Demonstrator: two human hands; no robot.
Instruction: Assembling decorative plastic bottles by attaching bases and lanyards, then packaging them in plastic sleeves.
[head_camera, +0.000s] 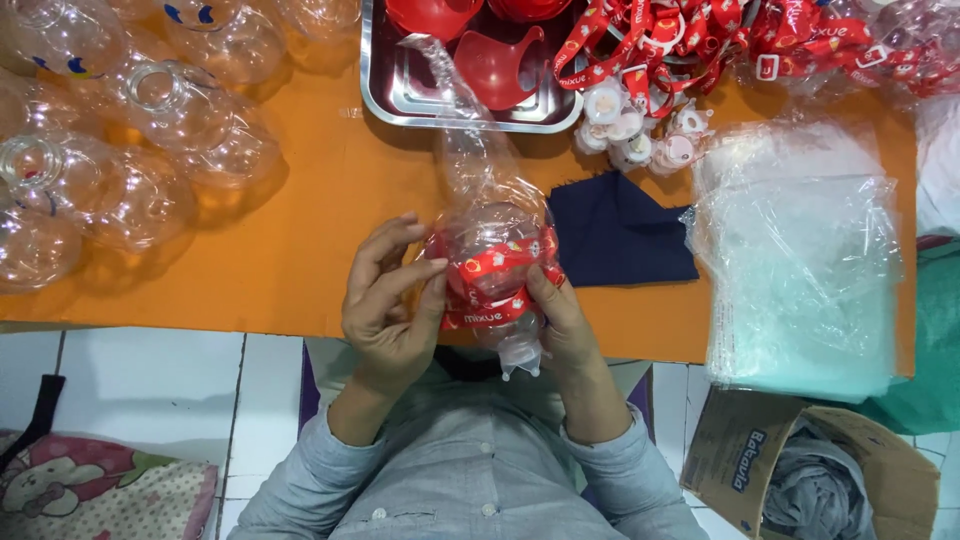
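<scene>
The worktop (300, 230) is plain orange. At its centre sits a clear round bottle (492, 265) in a clear bag, wrapped by a red strap (495, 262) with white print. At 12 o'clock a silver tray (385, 95) holds red cups (497, 62). More red-and-white straps (690, 35) lie at 1 o'clock. A navy cloth (615, 235) lies at 3 o'clock, beside pale, see-through bags (800, 270). Clear bottles (120, 170) at 10 o'clock carry blue marks. A brown cardboard box (745, 455) stands at 5 o'clock; the sleeves (320, 480) are grey-blue.
</scene>
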